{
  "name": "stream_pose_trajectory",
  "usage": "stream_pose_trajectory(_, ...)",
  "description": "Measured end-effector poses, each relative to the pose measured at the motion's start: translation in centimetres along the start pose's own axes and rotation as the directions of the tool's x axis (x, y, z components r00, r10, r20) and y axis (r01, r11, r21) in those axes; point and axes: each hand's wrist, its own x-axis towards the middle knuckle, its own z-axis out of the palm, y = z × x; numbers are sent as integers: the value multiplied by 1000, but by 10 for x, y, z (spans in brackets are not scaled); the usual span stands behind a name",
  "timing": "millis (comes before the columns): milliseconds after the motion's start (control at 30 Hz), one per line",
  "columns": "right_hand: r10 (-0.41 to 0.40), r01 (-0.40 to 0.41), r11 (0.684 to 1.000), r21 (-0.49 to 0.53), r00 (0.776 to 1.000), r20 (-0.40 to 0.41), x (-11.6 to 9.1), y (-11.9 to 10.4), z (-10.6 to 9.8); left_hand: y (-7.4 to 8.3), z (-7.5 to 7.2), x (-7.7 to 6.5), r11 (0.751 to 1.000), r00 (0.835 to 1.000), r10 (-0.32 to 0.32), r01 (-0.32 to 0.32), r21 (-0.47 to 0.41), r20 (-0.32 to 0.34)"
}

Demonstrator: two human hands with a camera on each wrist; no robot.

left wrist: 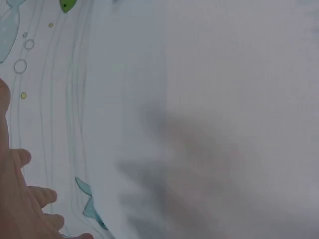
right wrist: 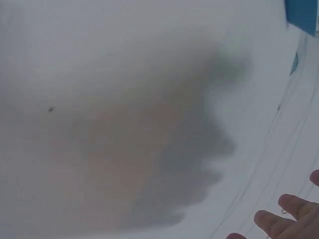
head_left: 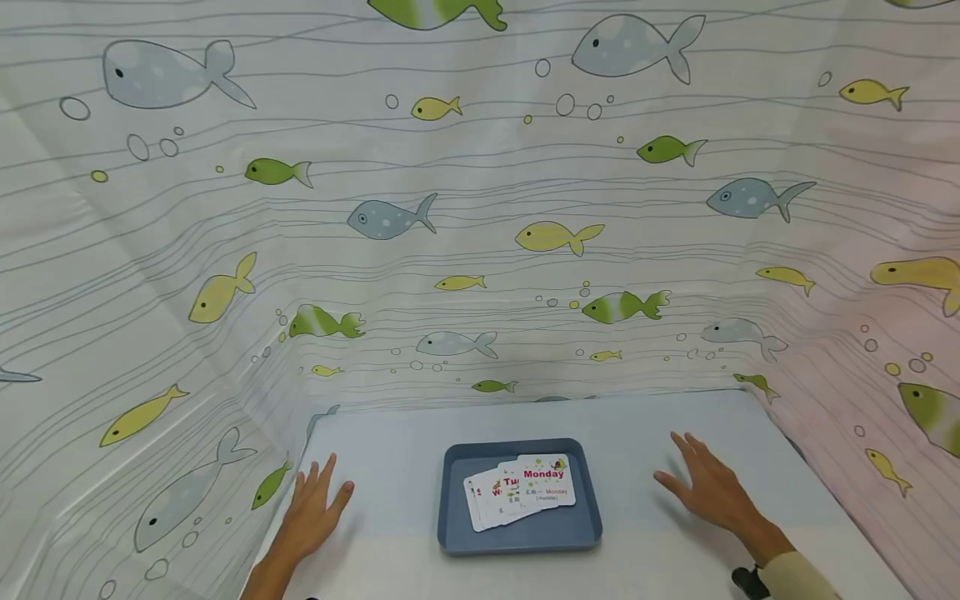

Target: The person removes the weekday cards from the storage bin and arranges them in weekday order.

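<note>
One beige sleeve (head_left: 797,577) in foregrd.; L hand (head_left: 309,512) & R hand (head_left: 712,492), fingers spread, both empty, flank 1 blue tray (head_left: 577,527) on white table (head_left: 390,500); tray holds 3+ overlapping cards (head_left: 519,495), "Monday" on top.

From my station I see my left grip (head_left: 311,515) held forward, fingers extended and parted, thumb standing away from them. My right grip (head_left: 708,490) is well apart from it, fingers pointing forward and inward, thumb spread. The left forearm (head_left: 272,573) shows bare; a beige sleeve (head_left: 797,575) ends near the right wrist (head_left: 767,540).
</note>
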Motion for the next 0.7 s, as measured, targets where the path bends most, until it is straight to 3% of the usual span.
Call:
stream_pose_trajectory(267, -21, 19, 996, 85, 999, 26, 12, -24, 9, 3, 12, 6, 974, 998, 61, -60, -219, -5)
stream_pose_trajectory(433, -41, 33, 988, 150, 998, 47, 18, -39, 14, 6, 17, 6, 959, 998, 58, -47, -279, 33)
stream_pose_trajectory(700, -43, 30, 985, 172, 996, 74, 21, -53, 18, 16, 23, 5, 940, 996, 86, -74, -332, 24)
